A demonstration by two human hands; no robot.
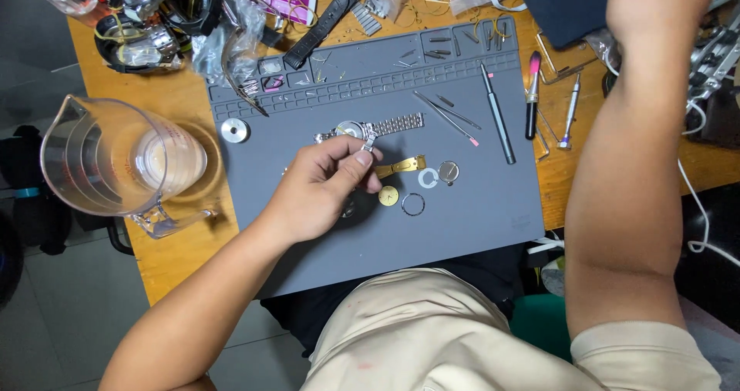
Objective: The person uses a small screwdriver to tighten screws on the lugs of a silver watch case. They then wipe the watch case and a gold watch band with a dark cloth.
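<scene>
Two hands I see: my left hand (320, 187), fingers curled, pinches a small metal piece beside the silver watch (370, 129) on the grey mat (462, 221); my right hand leaves the frame, so I cannot tell its grip.

The left hand (320, 187) is seen at the centre of the frame, its forearm stretched up from the lower left. Its fingers (362, 158) are curled inward, with thumb and forefinger pinched together at the tips. The right arm is raised along the right side of the frame, bent at the elbow; its hand is cut off by the upper edge.
</scene>
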